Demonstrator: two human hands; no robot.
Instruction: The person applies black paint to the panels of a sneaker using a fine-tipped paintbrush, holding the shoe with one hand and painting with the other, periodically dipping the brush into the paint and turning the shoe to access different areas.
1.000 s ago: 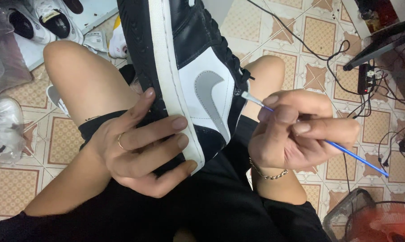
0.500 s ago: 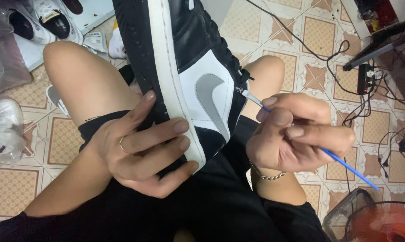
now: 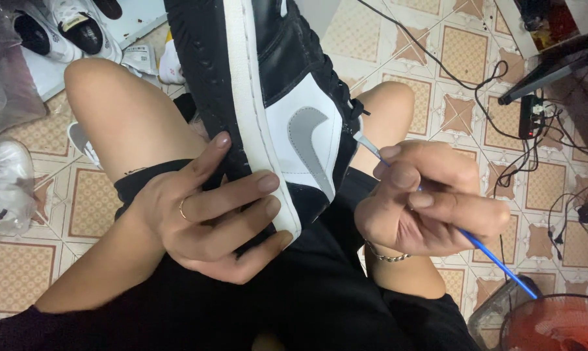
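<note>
Looking down from my head camera, my left hand (image 3: pixel 209 221) cradles a black-and-white leather sneaker with a grey curved side mark (image 3: pixel 277 110) from beneath — fingers spread along its white rubber sole edge, thumb up against the black outsole, a thin gold ring (image 3: pixel 182 208) on one finger. The sneaker lies tilted on its side across my lap, above my black shorts (image 3: pixel 307 292), heel end towards me and the rest running up out of the frame. My right hand (image 3: pixel 430 201) is closed in a pinch around a thin blue-handled brush (image 3: pixel 495 263); its metal ferrule points at the sneaker's white side panel, the tip just at the black edge beside it — whether it touches I cannot tell. A silver chain bracelet (image 3: pixel 386 255) sits on that wrist. My bare knees rest over a patterned beige tile floor (image 3: pixel 463 65) crossed by black cables (image 3: pixel 463 81). More white sneakers (image 3: pixel 73 26) lie at the upper left, and a red fan guard (image 3: pixel 557 325) shows at the lower right.
</note>
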